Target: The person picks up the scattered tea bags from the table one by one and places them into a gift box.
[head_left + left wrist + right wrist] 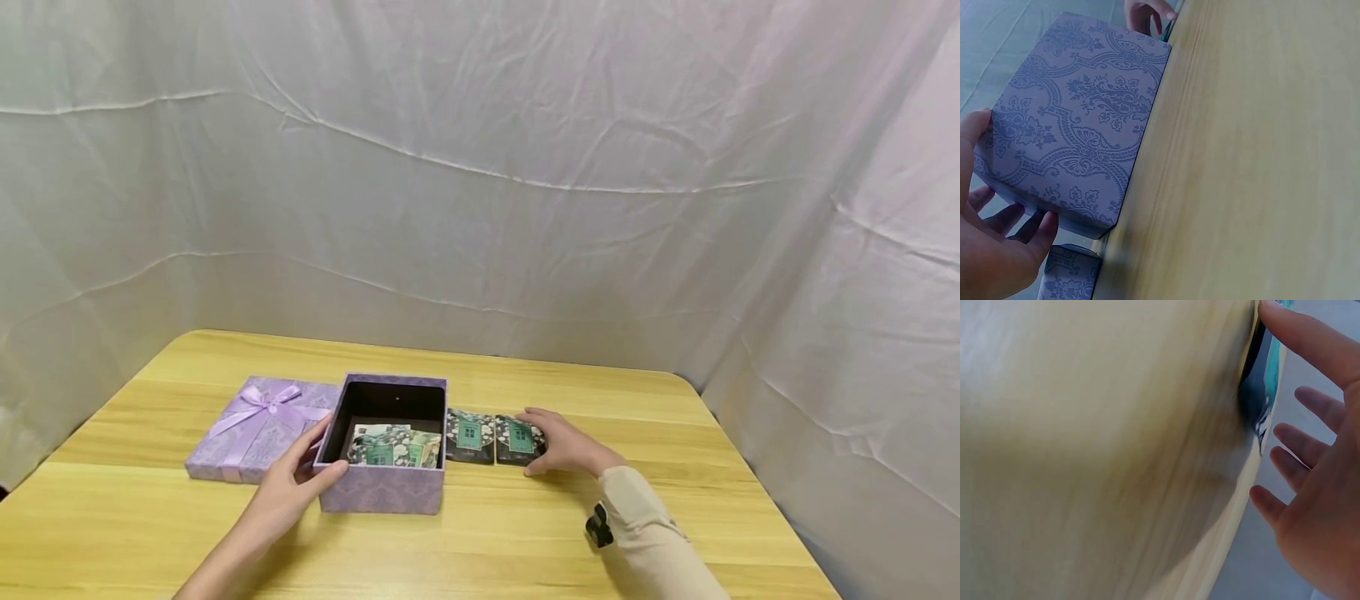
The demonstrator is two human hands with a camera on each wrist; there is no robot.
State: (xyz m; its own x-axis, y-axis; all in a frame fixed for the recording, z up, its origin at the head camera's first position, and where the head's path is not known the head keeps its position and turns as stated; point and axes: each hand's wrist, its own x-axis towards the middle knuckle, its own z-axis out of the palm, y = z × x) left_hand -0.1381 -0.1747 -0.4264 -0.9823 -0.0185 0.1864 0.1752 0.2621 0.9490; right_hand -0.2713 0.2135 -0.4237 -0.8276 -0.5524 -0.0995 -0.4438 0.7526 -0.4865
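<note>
My left hand [283, 483] holds the left side of a purple patterned gift box [384, 490], its thumb at the front rim. In the left wrist view, the fingers lie along one side of the box [1079, 119]. Inside are several green floral packets [381, 454]. To the right of the box, two dark-green floral packets lie flat, a left packet [470, 437] and a right packet [516, 442]. My right hand [570, 446] spreads around the right packet's outer edge, and in the right wrist view its fingers [1302, 442] look extended.
Left of the box lies its purple lid [296, 417] with a ribbon bow, partly behind the left hand. Everything stands on a wooden table [510, 542]. Pale curtains [480, 233] hang behind and at both sides. A small black object [599, 527] sits at the right sleeve.
</note>
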